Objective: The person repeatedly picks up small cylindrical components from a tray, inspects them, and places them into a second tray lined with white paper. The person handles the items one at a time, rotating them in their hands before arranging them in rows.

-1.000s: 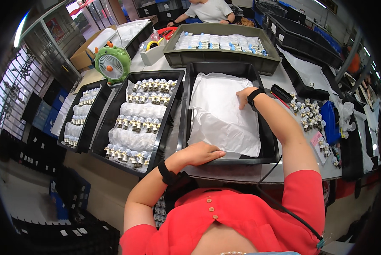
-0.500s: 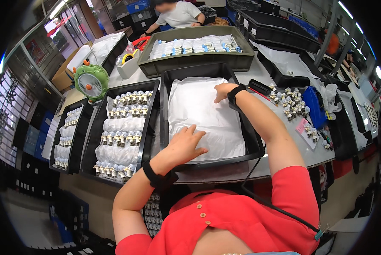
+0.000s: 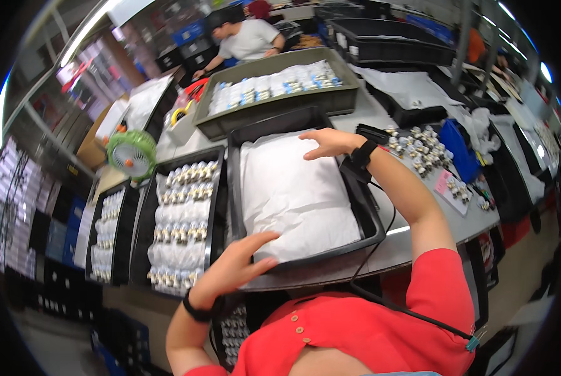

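In front of me a black tray [image 3: 373,237] holds a crumpled white sheet [image 3: 296,197], which covers most of its bottom. My left hand [image 3: 239,263] is at the tray's near left corner, thumb and fingers apart, its fingertips over the sheet's edge. Toward the far right side of the sheet is my right hand [image 3: 329,143], fingers stretched to the left with a gap below the thumb. Neither hand holds anything. Whether the fingertips press on the sheet I cannot tell. Both wrists wear black bands.
Left of the tray, small figurines [image 3: 180,232] lie in rows between white sheets in another black tray. A green fan [image 3: 131,153] stands beyond. Behind is an olive crate [image 3: 230,120] of figurines. Loose figurines [image 3: 421,147] and a blue bin [image 3: 459,150] lie right. A co-worker [image 3: 249,41] works opposite.
My left hand has drawn back toward the tray's near left corner. My right hand has shifted slightly on the far part of the sheet. The whole view has turned a little.
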A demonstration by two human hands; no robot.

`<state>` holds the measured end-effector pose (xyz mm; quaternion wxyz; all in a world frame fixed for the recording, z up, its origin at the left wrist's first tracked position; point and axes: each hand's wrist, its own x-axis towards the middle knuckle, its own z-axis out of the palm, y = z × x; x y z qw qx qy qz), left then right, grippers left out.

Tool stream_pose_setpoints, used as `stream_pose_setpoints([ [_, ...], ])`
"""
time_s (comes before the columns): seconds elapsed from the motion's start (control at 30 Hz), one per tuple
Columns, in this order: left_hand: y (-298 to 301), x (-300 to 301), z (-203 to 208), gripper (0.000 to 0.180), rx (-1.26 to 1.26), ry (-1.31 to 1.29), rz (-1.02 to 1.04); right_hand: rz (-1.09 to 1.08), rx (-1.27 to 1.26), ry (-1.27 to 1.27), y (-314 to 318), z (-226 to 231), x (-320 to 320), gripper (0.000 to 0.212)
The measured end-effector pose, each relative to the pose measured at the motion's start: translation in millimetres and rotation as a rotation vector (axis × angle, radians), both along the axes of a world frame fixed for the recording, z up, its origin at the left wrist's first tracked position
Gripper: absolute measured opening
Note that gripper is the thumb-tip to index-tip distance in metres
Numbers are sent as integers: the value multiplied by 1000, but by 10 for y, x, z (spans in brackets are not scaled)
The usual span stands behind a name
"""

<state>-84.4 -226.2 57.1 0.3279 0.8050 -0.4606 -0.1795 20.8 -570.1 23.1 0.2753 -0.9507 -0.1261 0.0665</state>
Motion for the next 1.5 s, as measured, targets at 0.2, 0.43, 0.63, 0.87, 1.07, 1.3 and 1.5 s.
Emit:
stream_pose_setpoints([
  [0.2,519,-600,-725,41,-514,157,647,-220,357,-128,-307,-137,-680,80],
  [0.43,145,-543,-949,60,-813,576,761,-516,782,96,-173,-792,-942,92],
  [0.63,206,-479,-919,70,-974,758,775,-528,968,94,-161,-831,-762,74],
  [0.87,217,-634,-819,74,-1052,710,781,-588,1183,2,-93,-809,-854,42],
  [1.07,179,-831,-568,74,-1002,654,693,-617,1221,-250,-168,-508,-1231,31],
  [1.3,-500,-499,335,76,-1075,453,307,-745,1395,-499,-655,424,-2072,27],
  [1.5,-884,-287,388,76,-913,456,190,-892,1596,-491,-1175,1137,-2781,21],
])
